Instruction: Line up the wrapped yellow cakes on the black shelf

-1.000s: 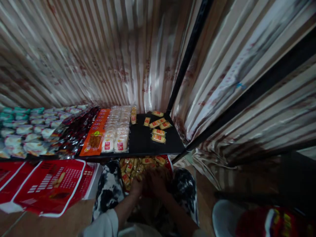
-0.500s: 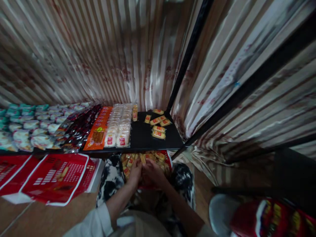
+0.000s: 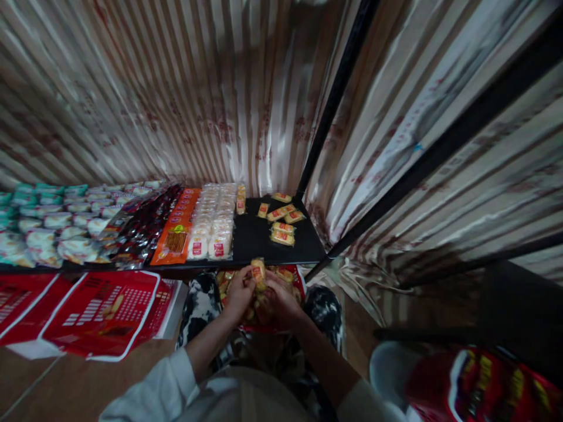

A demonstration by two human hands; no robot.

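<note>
Between my two hands, just in front of the shelf edge, is an upright yellow wrapped snack pack (image 3: 258, 274) with a red label. My left hand (image 3: 240, 291) pinches its left side, and my right hand (image 3: 278, 295) grips it from the right. Under the hands, a red-rimmed container (image 3: 303, 281) between my knees holds many similar small packs, partly hidden by my hands. On the black shelf (image 3: 250, 243) ahead lie several loose yellow packs (image 3: 281, 214), and a short row of them (image 3: 240, 199) stands beside the white round wrapped crackers (image 3: 209, 247).
Left along the shelf are an orange snack bag (image 3: 176, 231), dark shiny packets (image 3: 147, 234) and white wrapped packs (image 3: 57, 220). Red printed boxes (image 3: 101, 316) stand below. Black frame bars (image 3: 336, 105) and a draped striped curtain (image 3: 220, 88) enclose the shelf. Red bags (image 3: 492, 381) lie lower right.
Both hands have risen slightly from the container toward the shelf edge. The yellow pack between them now stands higher, with its labelled face showing. The packs on the shelf stay put.
</note>
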